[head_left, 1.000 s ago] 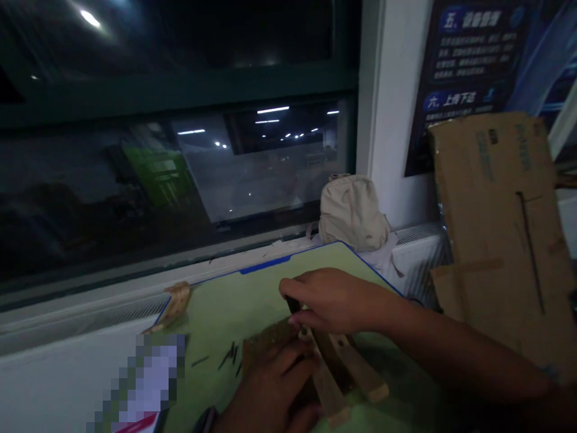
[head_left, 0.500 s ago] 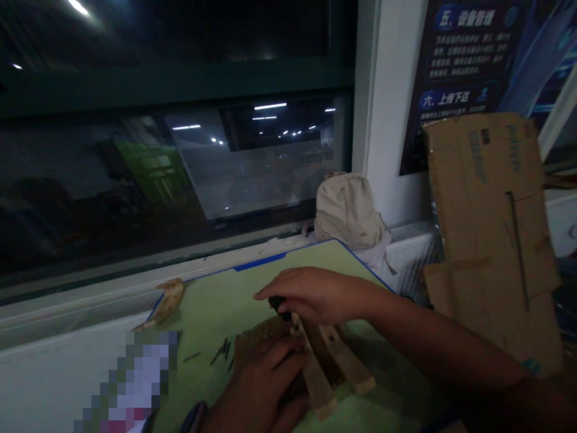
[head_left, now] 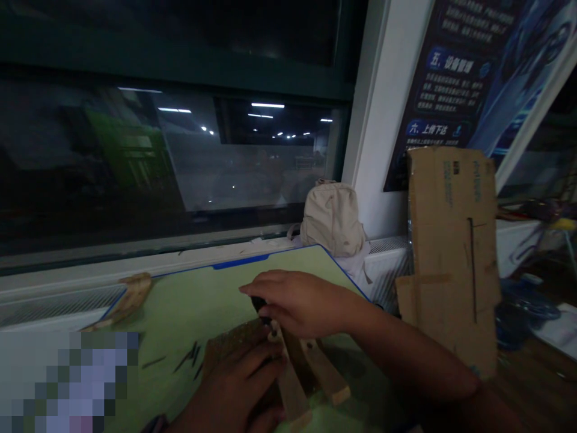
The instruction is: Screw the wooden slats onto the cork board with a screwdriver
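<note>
Fingers of your right hand (head_left: 293, 300) are gripping a dark tool (head_left: 258, 303); your left hand (head_left: 228, 382) is holding a wooden strip (head_left: 293, 392), away from the surface's far edge (head_left: 241, 261). You're likely handling stiff, light wood, best gripped by its sides.

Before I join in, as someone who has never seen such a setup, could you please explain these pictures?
There is no robot here, only bare-handed work. Every picture comes from one camera worn on the worker's head, looking forward and down. The right hand has a dark object in its grip, too dim to identify. The left hand touches a pale wooden strip. A second strip runs beside it, with a partly hidden brown piece beneath. Several thin dark pieces lie farther left on the green surface.
</note>
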Available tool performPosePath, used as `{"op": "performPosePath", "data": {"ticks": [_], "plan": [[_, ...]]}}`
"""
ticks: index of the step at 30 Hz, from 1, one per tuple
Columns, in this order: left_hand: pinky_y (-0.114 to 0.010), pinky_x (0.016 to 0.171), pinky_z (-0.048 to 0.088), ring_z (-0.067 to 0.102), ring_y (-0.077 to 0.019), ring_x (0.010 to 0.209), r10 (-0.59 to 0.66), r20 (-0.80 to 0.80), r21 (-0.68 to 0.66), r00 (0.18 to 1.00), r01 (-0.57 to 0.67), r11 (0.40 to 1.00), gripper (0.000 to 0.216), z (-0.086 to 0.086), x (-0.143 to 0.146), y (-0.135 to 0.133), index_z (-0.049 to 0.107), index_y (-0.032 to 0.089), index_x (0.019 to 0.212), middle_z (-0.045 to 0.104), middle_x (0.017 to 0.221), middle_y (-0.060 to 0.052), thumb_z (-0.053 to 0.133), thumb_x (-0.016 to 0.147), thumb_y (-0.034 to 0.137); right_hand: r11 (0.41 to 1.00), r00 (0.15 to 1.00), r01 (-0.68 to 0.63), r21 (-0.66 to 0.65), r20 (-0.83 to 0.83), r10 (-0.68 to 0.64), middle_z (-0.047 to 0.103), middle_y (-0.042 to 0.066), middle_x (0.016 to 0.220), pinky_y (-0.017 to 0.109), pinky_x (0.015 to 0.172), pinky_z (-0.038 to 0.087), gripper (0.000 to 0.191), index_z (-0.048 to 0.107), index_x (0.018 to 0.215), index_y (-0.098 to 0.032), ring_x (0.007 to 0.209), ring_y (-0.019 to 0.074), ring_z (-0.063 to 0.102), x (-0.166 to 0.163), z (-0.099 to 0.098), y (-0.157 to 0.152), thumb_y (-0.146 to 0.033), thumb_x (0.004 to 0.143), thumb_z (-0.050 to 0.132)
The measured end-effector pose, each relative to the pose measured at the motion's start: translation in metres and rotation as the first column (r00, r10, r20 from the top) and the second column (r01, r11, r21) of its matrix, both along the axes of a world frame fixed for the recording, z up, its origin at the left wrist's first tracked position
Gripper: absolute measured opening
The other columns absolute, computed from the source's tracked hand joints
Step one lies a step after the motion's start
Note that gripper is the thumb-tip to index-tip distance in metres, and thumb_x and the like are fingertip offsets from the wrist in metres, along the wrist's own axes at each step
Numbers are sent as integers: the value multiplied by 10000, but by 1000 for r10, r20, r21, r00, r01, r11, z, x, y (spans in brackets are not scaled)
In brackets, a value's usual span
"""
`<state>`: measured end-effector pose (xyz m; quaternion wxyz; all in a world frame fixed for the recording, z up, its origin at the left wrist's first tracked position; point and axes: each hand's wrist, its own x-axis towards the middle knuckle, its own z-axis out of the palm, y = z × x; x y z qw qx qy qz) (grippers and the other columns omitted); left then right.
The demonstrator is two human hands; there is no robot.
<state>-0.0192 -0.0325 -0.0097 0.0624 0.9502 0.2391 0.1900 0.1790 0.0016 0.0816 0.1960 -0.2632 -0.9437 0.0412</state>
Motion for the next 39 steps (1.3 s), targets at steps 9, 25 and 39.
{"op": "performPosePath", "data": {"ticks": [9,25,39], "plan": [[-378,990,527,592,-263,1190,-9,7,156,1000,8,988,521,-15,-5,7,516,247,1320,611,1318,-52,644,817,218,998,996,-46,-31,-77,43,676,41,872,236,677,429,162,598,942,-159,778,146,606,4,-5,11,-309,893,631],[-390,1058,465,579,-284,1207,-15,9,14,1000,14,1000,523,-9,-2,6,547,266,1302,611,1322,-66,727,812,298,969,963,206,138,144,-226,684,74,933,312,657,401,246,594,1076,-142,812,205,621,1,6,-19,-284,960,430],[-392,1009,503,581,-269,1198,21,17,-59,1000,-20,998,518,0,3,-2,548,261,1266,588,1346,-53,650,774,135,973,979,195,126,-85,-185,693,41,827,260,632,398,228,615,944,-180,735,172,623,-2,-15,13,-405,906,610]]}}
